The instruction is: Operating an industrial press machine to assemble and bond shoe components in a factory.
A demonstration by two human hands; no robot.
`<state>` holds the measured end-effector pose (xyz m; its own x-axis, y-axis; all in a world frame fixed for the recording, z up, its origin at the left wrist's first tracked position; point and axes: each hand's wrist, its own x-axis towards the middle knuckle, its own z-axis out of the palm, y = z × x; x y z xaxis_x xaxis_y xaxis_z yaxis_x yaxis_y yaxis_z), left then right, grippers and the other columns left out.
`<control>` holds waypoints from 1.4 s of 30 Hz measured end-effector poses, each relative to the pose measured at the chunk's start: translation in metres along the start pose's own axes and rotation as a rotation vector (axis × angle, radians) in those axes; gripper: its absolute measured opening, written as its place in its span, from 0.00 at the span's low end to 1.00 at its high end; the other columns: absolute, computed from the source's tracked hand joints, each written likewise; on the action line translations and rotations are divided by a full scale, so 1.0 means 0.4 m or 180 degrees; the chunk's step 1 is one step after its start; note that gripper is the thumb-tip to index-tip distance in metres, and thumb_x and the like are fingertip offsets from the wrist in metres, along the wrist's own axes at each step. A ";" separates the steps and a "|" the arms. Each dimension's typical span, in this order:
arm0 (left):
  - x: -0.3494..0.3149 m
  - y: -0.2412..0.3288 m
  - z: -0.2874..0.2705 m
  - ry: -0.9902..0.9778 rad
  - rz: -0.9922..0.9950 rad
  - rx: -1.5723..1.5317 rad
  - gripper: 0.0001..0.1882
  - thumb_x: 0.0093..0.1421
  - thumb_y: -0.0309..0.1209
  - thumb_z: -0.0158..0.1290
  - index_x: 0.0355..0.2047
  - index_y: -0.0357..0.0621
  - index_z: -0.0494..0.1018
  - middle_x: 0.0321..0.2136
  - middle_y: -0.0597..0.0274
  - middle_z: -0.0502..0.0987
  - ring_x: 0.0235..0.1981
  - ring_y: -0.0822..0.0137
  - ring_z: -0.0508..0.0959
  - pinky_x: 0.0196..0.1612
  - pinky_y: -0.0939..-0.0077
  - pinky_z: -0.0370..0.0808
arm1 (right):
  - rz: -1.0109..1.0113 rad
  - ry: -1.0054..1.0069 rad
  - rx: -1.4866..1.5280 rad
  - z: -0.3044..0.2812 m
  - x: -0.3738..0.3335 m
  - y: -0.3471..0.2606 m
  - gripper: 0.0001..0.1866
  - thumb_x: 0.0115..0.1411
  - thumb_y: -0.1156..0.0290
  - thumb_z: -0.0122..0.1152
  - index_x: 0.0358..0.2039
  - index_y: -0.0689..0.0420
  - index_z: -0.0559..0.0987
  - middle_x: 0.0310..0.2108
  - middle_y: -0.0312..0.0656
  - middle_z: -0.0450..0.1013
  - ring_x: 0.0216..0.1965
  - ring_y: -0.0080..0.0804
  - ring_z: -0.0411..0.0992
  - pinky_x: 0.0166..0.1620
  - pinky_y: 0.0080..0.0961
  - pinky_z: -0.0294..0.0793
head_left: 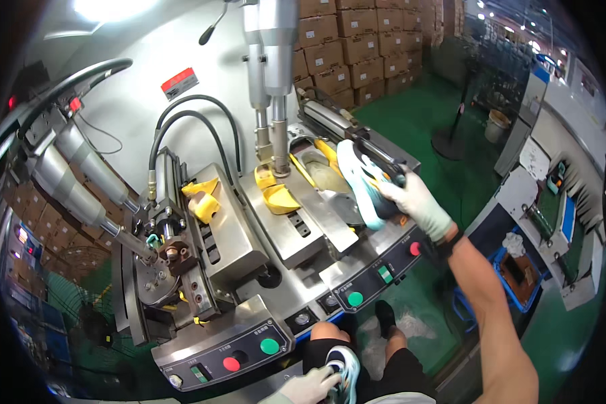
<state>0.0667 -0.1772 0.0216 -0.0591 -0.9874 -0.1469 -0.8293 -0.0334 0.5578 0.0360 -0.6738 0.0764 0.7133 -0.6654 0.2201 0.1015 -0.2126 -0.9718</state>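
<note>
My right hand (421, 205), in a white glove, is closed on the near end of a sneaker (358, 180) with a thick white and light blue sole. It holds this shoe tilted over the right station of a metal press machine (303, 236), beside a yellow pad (328, 153). Low in the picture, close to my lap, my gloved left hand (310, 387) grips a second sneaker (345, 374), light blue and white with dark parts. The lower edge of the picture cuts off part of that hand and shoe.
Two control panels with green buttons (269, 346) and red buttons (415, 249) line the machine's front. Yellow pads (280, 199) and metal cylinders (276, 60) stand over it. Stacked cartons (357, 50) are behind; a blue crate (518, 276) lies to the right.
</note>
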 end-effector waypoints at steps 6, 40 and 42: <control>-0.107 -0.064 0.107 0.0241 -0.0493 -0.0585 0.26 0.67 0.25 0.55 0.65 0.52 0.76 0.55 0.50 0.78 0.47 0.44 0.79 0.51 0.53 0.80 | 0.0389 -0.0598 -0.2622 0.183 0.492 0.119 0.42 0.52 0.51 0.81 0.57 0.72 0.78 0.51 0.63 0.82 0.52 0.51 0.83 0.58 0.35 0.80; -0.090 -0.060 0.175 0.0650 -0.0475 -0.1008 0.23 0.63 0.32 0.62 0.59 0.46 0.79 0.60 0.51 0.80 0.57 0.43 0.79 0.60 0.52 0.78 | -0.0429 -0.0637 -0.2805 0.341 -0.567 0.321 0.52 0.67 0.49 0.68 0.78 0.69 0.56 0.79 0.70 0.51 0.80 0.73 0.48 0.80 0.60 0.49; -0.050 0.005 0.155 0.0812 -0.0311 -0.0505 0.23 0.61 0.30 0.64 0.58 0.49 0.79 0.55 0.55 0.80 0.50 0.47 0.81 0.53 0.56 0.80 | 0.0037 -0.0710 -0.1912 0.312 -0.653 0.240 0.52 0.68 0.47 0.67 0.78 0.71 0.56 0.77 0.70 0.54 0.80 0.68 0.51 0.81 0.49 0.52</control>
<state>0.0317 -0.1479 -0.0250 0.1747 -0.9846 -0.0077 -0.7259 -0.1340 0.6746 -0.0543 -0.4311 -0.0849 0.8458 -0.5188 0.1241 -0.2673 -0.6134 -0.7432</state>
